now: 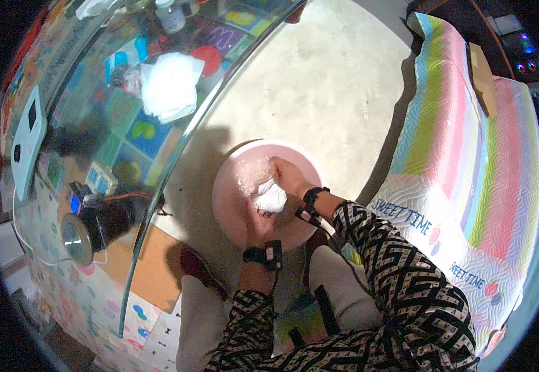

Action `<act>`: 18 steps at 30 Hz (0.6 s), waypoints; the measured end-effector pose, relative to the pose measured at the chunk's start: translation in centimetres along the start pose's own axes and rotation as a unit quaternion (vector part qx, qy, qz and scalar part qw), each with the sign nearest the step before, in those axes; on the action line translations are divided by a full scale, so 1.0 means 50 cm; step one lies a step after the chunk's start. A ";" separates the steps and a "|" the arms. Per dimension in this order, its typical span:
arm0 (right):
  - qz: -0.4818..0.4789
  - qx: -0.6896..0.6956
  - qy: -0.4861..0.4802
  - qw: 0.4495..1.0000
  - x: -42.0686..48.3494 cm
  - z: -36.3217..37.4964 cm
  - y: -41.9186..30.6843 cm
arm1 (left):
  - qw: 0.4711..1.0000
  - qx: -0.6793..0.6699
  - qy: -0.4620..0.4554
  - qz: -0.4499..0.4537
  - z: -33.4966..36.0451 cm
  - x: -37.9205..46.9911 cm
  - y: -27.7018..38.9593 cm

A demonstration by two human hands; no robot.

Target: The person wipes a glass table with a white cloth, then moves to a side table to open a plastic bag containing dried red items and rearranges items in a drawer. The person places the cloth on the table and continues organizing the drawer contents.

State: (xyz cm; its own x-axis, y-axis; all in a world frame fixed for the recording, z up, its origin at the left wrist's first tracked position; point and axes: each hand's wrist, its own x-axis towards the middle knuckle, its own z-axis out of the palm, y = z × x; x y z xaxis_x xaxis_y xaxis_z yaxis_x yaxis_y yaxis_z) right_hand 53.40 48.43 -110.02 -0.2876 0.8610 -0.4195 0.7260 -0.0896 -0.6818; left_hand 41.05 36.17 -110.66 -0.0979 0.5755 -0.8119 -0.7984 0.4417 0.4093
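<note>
A round pink basin holding water stands on the floor in front of me. A bunched white cloth is in it, between my two hands. My right hand comes in from the right, its fingers curled at the cloth's upper edge. My left hand reaches in from below and grips the lower part of the cloth, with some fingers hidden under it. Bubbles or ripples catch the light on the water. Both wrists wear black straps with small devices and cables.
A glass-topped table runs along the left. It bears a white stack of thin sheets or bags, a dark cylindrical object and a white jar. At right is a seat with a striped quilted cover. My legs flank the basin's near side.
</note>
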 end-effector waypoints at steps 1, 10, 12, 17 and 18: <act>0.033 0.041 0.060 0.997 0.003 0.001 0.016 | 0.993 -0.044 0.053 -0.098 0.001 -0.006 0.004; -0.230 0.042 -0.191 0.953 -0.091 0.123 -0.043 | 0.996 -0.032 -0.078 -0.027 -0.023 -0.055 0.061; -0.269 -0.005 -0.132 0.954 -0.087 0.134 -0.052 | 0.997 -0.015 -0.075 -0.012 -0.024 -0.050 0.064; 0.002 -0.009 -0.134 0.991 -0.053 0.092 -0.045 | 0.994 -0.044 -0.058 -0.087 -0.013 -0.010 0.010; 0.077 0.034 -0.081 0.993 -0.051 0.075 -0.049 | 0.991 -0.020 -0.092 -0.097 -0.015 0.000 -0.008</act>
State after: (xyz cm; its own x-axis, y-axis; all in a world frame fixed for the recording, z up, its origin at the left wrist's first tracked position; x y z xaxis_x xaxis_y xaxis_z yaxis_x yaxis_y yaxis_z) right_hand 50.01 44.57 -109.52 -0.2775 0.7429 -0.6092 0.7265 -0.2527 -0.6391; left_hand 40.90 35.49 -111.15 0.1663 0.5992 -0.7831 -0.8148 0.5308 0.2331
